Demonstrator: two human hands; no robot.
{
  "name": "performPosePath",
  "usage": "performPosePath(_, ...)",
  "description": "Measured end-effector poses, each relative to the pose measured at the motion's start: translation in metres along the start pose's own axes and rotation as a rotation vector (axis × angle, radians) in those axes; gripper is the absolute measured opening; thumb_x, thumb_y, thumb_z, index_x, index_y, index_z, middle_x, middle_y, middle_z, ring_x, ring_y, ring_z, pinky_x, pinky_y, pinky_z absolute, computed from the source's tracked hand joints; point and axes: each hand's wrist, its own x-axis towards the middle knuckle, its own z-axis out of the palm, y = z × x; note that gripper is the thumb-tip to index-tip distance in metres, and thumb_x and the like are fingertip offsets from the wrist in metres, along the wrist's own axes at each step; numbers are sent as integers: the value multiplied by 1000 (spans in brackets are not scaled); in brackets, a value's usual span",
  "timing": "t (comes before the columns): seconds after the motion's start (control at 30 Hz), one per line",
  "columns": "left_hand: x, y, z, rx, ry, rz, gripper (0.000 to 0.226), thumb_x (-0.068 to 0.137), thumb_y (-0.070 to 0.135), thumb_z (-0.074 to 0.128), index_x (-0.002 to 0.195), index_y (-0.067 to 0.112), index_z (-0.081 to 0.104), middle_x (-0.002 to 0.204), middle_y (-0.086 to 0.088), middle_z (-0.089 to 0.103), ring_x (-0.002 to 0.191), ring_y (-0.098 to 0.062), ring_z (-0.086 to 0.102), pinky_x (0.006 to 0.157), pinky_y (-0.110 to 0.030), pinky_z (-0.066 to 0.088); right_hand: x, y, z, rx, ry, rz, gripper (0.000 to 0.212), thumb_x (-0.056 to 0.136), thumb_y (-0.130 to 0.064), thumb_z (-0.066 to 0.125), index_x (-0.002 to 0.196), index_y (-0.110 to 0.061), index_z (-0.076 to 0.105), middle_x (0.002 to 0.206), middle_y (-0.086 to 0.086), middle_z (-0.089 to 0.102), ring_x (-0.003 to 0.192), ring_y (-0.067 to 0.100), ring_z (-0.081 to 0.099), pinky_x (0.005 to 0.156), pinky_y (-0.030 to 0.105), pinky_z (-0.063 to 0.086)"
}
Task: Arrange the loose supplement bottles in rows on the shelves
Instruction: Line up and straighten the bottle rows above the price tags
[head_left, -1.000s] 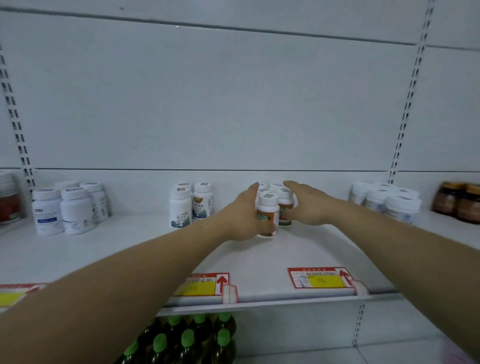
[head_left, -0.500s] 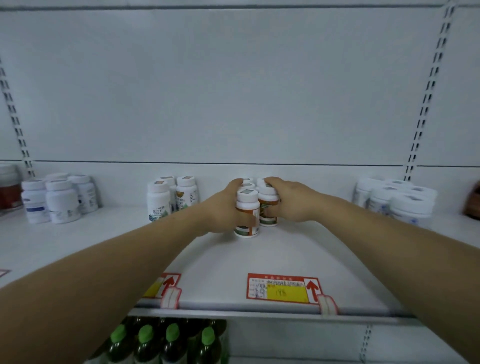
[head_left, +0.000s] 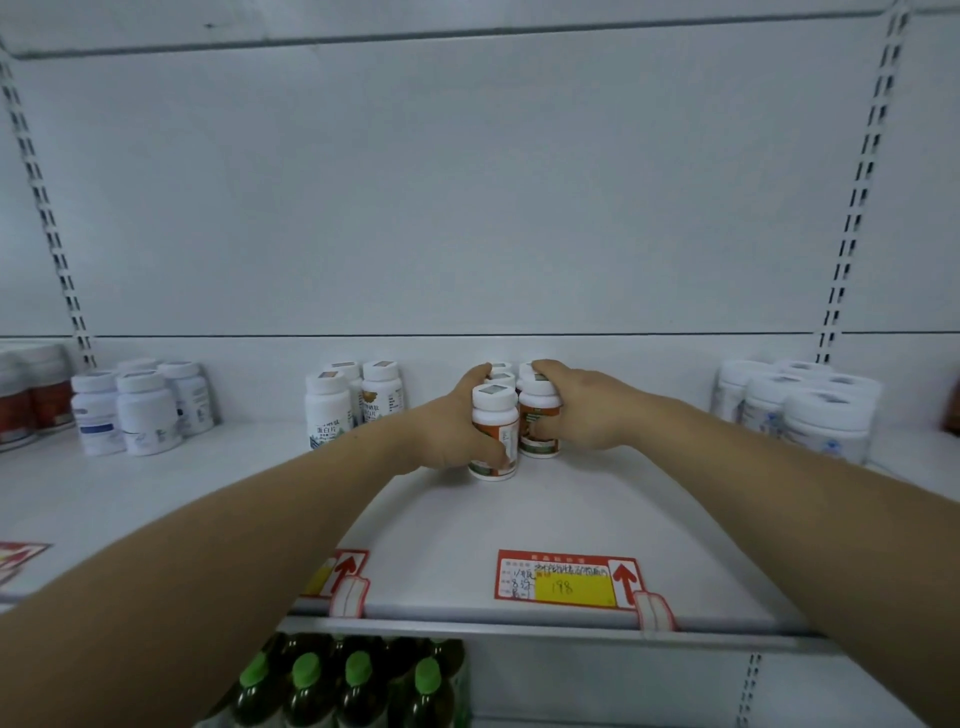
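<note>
A tight cluster of white supplement bottles with orange labels (head_left: 496, 415) stands mid-shelf on the white shelf (head_left: 467, 525). My left hand (head_left: 441, 431) wraps the cluster's left side, thumb across the front bottle's label. My right hand (head_left: 582, 410) curls round the right front bottle (head_left: 537, 415), fingers over its cap and label. Bottles behind are mostly hidden by both hands.
White bottles (head_left: 332, 410) stand just left of the cluster, more white bottles (head_left: 135, 410) and red-labelled jars (head_left: 31, 395) far left, wide white tubs (head_left: 800, 410) at right. Red and yellow price tags (head_left: 566, 579) line the shelf's front edge. Green-capped dark bottles (head_left: 337, 686) stand below.
Both hands have closed tighter round the cluster of orange-labelled bottles. The camera has shifted so the shelf contents sit further left in view.
</note>
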Motion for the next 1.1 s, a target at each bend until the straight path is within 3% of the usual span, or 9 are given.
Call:
performPosePath(0.23,-2,0,-2,50,8,-56,118,72,12,78,149,33,-10,133,4,49,116,-20,50,95,-29,41,-1,0,-3,-3,-8,5,73,85,-39,63,145,-22,24,131,5,51,109,24,51,87,31,42)
performPosePath(0.4,-13,11,-10,107,66,-86,110,77,24,75,150,33,-6,153,1,29,134,-21,37,104,-32,35,-6,-1,-25,-69,26,-3,86,85,-47,63,152,-23,13,153,5,30,136,25,35,104,32,32)
performPosePath(0.53,-22,24,-16,254,84,-71,103,81,33,72,151,29,-3,157,3,19,139,-20,29,98,-25,31,-13,5,-41,-98,48,2,84,86,-50,61,152,-25,15,157,3,25,140,23,29,109,33,29)
performPosePath(0.63,-29,35,-16,312,114,-28,98,81,37,71,152,29,3,159,4,13,142,-20,24,107,-31,30,-25,12,-53,-117,54,50,79,88,-48,59,151,-27,17,156,3,26,139,24,30,110,35,29)
performPosePath(0.77,-34,59,-6,427,100,95,88,83,43,67,151,28,13,158,6,11,141,-21,26,106,-34,31,-53,25,-72,-163,86,159,76,89,-50,58,150,-27,21,155,4,27,139,25,31,110,35,29)
performPosePath(0.87,-33,81,12,487,67,226,83,85,46,63,150,28,15,159,5,9,143,-19,22,111,-34,25,-81,40,-87,-182,134,250,73,89,-51,57,149,-25,25,154,5,30,138,25,32,110,35,29)
performPosePath(1.1,-27,117,74,395,-46,358,79,88,44,60,150,24,17,158,3,14,143,-18,22,113,-31,21,-146,83,-117,-180,278,413,61,95,-45,49,148,-23,30,152,5,34,136,25,34,107,33,29)
